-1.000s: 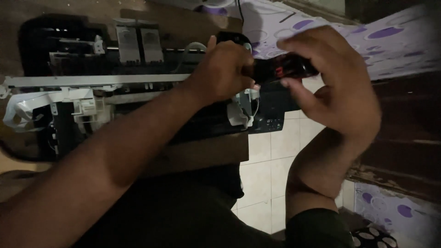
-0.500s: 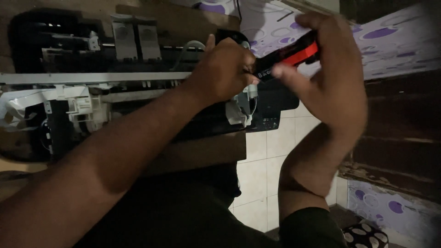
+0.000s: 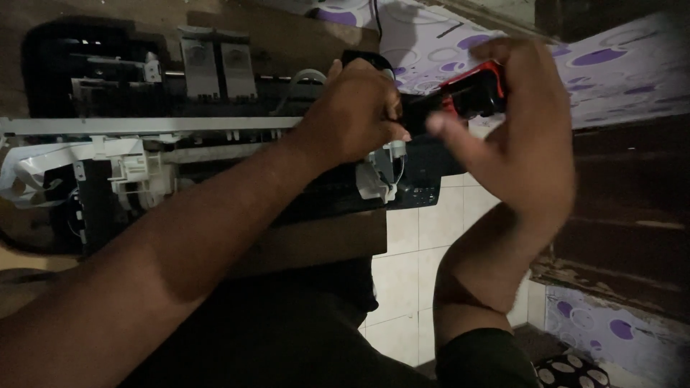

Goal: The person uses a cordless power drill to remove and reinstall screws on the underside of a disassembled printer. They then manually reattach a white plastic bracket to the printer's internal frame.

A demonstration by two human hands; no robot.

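An opened black printer [image 3: 108,93] with its cover off lies across a wooden table, showing a long metal rail [image 3: 144,125] and white plastic parts. My left hand [image 3: 356,115] rests closed on the printer's right end, fingers curled around a dark part there. Just to its right, my right hand [image 3: 521,136] holds a red and black screwdriver handle [image 3: 474,92], and the tool's shaft points left toward my left hand. Its tip is hidden behind my left fingers.
A wooden table edge [image 3: 330,241] runs under the printer. White floor tiles [image 3: 410,287] lie below. A white cloth with purple ovals [image 3: 618,68] covers the surface at the upper right, and dark wooden boards [image 3: 625,215] stand at the right.
My right hand has lifted the red and black tool upward and turned it, thumb now spread. My left hand stays on the printer's right end. The view has shifted slightly.
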